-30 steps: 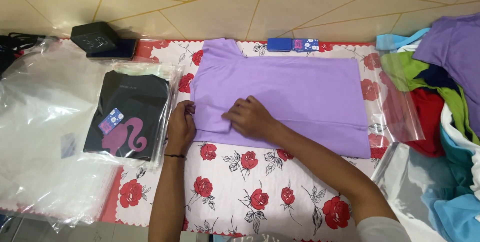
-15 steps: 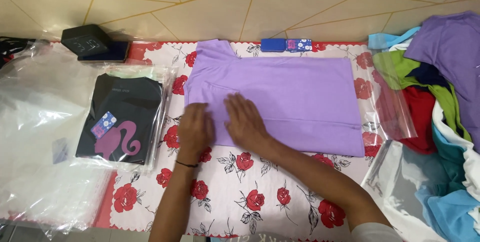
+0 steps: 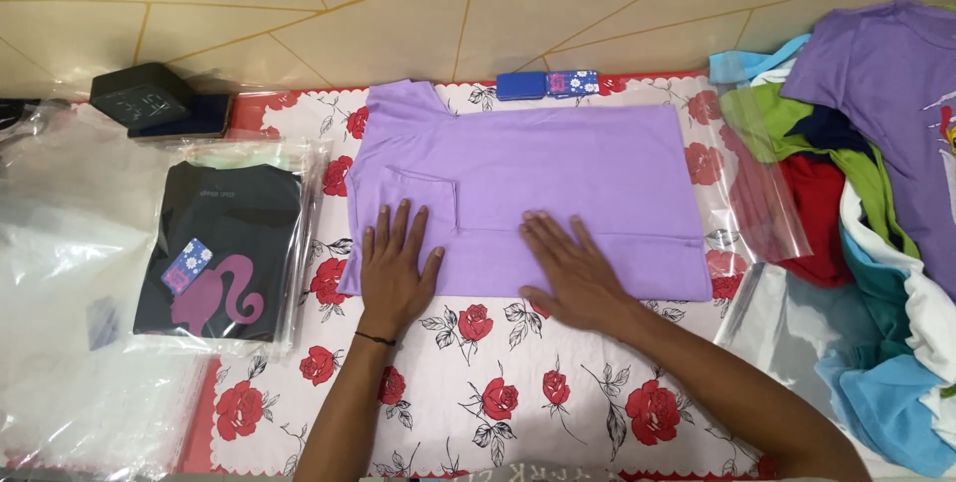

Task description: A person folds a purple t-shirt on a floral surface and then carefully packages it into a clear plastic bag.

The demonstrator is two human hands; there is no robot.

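A lilac T-shirt (image 3: 558, 168) lies partly folded on a white cloth printed with red roses (image 3: 498, 392). My left hand (image 3: 396, 268) rests flat on the shirt's near left edge, fingers spread, a thin black band on the wrist. My right hand (image 3: 570, 271) presses flat on the shirt's near edge further right, palm down. Neither hand holds anything. One sleeve is folded in under the shirt's left part.
A black T-shirt with a pink figure, bagged in clear plastic (image 3: 224, 248), lies at the left on more clear bags (image 3: 70, 343). A black box (image 3: 142, 96) sits at the back left. A blue card (image 3: 548, 84) lies behind the shirt. Coloured garments (image 3: 876, 203) pile up at the right.
Both hands slid apart along the shirt's near edge: the right hand moved to the right, the left stayed near the left side. The fabric lies flatter now.
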